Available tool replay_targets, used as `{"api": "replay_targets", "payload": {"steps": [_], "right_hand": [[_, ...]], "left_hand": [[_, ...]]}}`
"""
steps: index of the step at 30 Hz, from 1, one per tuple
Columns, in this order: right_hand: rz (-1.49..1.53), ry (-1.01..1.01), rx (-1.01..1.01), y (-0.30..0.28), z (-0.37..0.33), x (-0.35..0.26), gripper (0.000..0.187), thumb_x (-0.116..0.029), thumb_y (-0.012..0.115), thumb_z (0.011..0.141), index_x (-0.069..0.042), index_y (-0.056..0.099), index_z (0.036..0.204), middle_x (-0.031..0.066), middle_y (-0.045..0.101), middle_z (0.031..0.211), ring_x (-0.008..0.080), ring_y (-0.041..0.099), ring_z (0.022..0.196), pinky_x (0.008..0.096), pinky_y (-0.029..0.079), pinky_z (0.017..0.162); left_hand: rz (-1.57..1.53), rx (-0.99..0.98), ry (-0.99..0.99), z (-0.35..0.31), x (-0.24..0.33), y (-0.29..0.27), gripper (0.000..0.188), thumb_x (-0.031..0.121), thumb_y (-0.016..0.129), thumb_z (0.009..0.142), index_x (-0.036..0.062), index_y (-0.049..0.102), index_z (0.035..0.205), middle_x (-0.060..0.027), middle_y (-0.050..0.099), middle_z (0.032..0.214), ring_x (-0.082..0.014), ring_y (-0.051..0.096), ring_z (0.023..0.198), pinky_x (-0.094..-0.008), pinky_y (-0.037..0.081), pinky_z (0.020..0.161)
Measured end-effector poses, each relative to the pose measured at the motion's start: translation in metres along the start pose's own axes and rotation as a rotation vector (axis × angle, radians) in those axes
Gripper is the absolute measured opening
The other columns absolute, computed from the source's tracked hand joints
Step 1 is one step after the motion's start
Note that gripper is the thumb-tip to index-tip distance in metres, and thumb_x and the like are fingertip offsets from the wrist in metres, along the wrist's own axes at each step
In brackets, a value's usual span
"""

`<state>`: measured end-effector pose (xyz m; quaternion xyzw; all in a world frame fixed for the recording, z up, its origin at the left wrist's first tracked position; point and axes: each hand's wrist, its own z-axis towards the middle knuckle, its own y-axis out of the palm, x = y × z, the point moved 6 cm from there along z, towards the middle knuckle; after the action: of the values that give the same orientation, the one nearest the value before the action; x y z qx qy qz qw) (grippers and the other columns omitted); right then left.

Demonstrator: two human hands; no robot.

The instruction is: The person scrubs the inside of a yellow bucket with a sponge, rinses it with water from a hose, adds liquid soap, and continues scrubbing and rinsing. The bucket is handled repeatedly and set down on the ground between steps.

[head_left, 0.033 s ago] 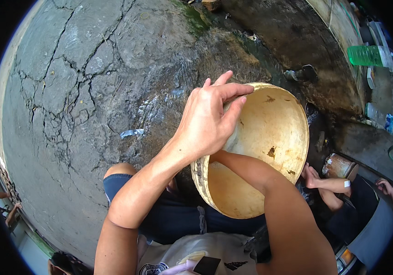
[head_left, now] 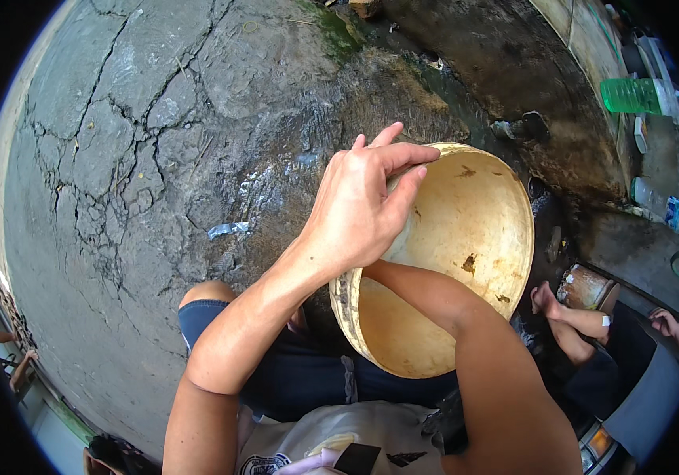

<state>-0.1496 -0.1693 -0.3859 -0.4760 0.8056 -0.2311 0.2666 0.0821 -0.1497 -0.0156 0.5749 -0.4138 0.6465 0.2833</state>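
A large round pale-yellow bowl [head_left: 474, 214] with brown specks inside and a blackened outer rim is tilted on its edge above my knees. My left hand [head_left: 355, 210] grips its upper left rim, fingers curled over the edge. My right forearm [head_left: 442, 297] reaches into the bowl from below. My right hand is hidden behind my left hand, so its grip cannot be seen.
Cracked grey concrete ground [head_left: 117, 158] lies ahead, wet and dark near the bowl. A muddy gutter [head_left: 513, 71] runs at the upper right. A green plastic bottle [head_left: 640, 96] lies at the right. Another person's hands [head_left: 549, 305] work beside a rusty brown pot [head_left: 585, 286].
The other person's hand at the right has shifted slightly up and toward the brown pot. My hands and the bowl have not moved.
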Motion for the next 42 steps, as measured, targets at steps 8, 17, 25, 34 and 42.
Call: {"api": "replay_targets", "payload": {"steps": [8, 17, 25, 34, 42], "right_hand": [[0.069, -0.236, 0.393, 0.009, 0.014, -0.024, 0.036, -0.013, 0.058, 0.097, 0.001, 0.065, 0.129, 0.0211, 0.060, 0.138, 0.0341, 0.055, 0.135, 0.0415, 0.050, 0.106], [0.311, 0.018, 0.373, -0.036, 0.007, 0.021, 0.030, -0.011, 0.054, 0.099, -0.001, 0.065, 0.125, 0.0216, 0.063, 0.133, 0.0360, 0.060, 0.128, 0.0453, 0.050, 0.105], [-0.002, -0.049, 0.232, -0.039, -0.012, 0.028, 0.032, -0.011, 0.052, 0.099, -0.002, 0.061, 0.128, 0.0224, 0.063, 0.133, 0.0317, 0.061, 0.127, 0.0434, 0.049, 0.106], [0.023, -0.113, 0.327, -0.051, 0.009, 0.023, 0.033, -0.011, 0.054, 0.097, 0.000, 0.064, 0.127, 0.0221, 0.065, 0.131, 0.0328, 0.062, 0.126, 0.0446, 0.048, 0.106], [0.016, -0.060, 0.089, -0.043, -0.005, -0.005, 0.035, -0.011, 0.056, 0.095, 0.001, 0.065, 0.127, 0.0217, 0.067, 0.129, 0.0339, 0.063, 0.125, 0.0456, 0.048, 0.105]], "left_hand": [[0.082, 0.009, 0.021, 0.001, -0.001, -0.002, 0.030, 0.008, 0.063, 0.097, 0.0010, 0.072, 0.125, -0.0270, 0.075, 0.110, -0.0409, 0.044, 0.145, -0.0561, 0.025, 0.124], [0.037, -0.011, 0.011, -0.003, 0.000, 0.000, 0.030, 0.008, 0.062, 0.098, 0.0015, 0.071, 0.126, -0.0262, 0.076, 0.105, -0.0386, 0.046, 0.145, -0.0554, 0.025, 0.124], [0.066, -0.016, 0.016, -0.001, -0.001, 0.000, 0.030, 0.006, 0.061, 0.098, 0.0005, 0.071, 0.126, -0.0255, 0.075, 0.110, -0.0393, 0.046, 0.144, -0.0560, 0.026, 0.124], [0.078, -0.005, 0.030, -0.001, 0.001, 0.000, 0.030, 0.005, 0.061, 0.097, 0.0001, 0.072, 0.124, -0.0253, 0.076, 0.108, -0.0403, 0.047, 0.144, -0.0574, 0.026, 0.123], [0.065, 0.039, 0.023, -0.003, 0.002, 0.001, 0.030, 0.004, 0.061, 0.097, 0.0006, 0.072, 0.124, -0.0234, 0.076, 0.096, -0.0403, 0.048, 0.143, -0.0577, 0.027, 0.123]]}}
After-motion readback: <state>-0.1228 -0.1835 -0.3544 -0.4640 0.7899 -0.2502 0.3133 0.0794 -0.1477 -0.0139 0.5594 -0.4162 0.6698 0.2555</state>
